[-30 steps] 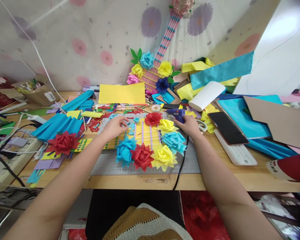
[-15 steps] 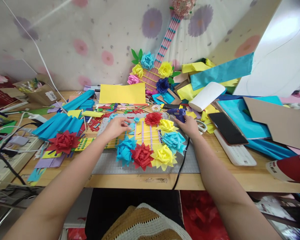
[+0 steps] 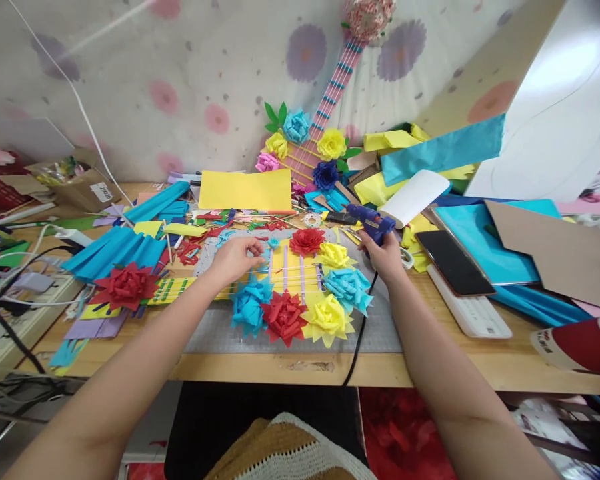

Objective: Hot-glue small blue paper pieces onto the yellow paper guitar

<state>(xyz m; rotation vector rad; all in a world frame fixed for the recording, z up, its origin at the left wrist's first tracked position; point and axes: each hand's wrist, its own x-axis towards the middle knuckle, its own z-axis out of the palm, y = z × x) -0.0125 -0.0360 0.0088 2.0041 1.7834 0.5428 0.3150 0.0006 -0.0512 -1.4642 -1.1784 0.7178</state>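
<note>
A dark blue glue gun (image 3: 374, 223) is gripped in my right hand (image 3: 386, 250), just right of the paper flowers, with its black cord trailing down over the table edge. Fingers curled in a pinch, my left hand (image 3: 241, 257) hovers at the upper left of a yellow paper guitar (image 3: 293, 267); what it holds, if anything, I cannot make out. A small blue flower (image 3: 273, 243) sits close to its fingertips. Around the guitar body are red flowers (image 3: 285, 317), yellow flowers (image 3: 329, 320) and blue flowers (image 3: 349, 287). One red flower (image 3: 127, 287) is at the far end of the neck.
Under the guitar lies a grey cutting mat (image 3: 370, 337). A phone (image 3: 454, 261) rests at the right, near a red and white cup (image 3: 580, 343). Blue crepe paper (image 3: 115, 253) and a power strip (image 3: 40, 327) are at the left. A pink paper guitar (image 3: 330, 100) leans on the back wall.
My right hand has lifted the glue gun slightly off the table and moved it a little right. My left hand has shifted slightly, staying near the small blue flower.
</note>
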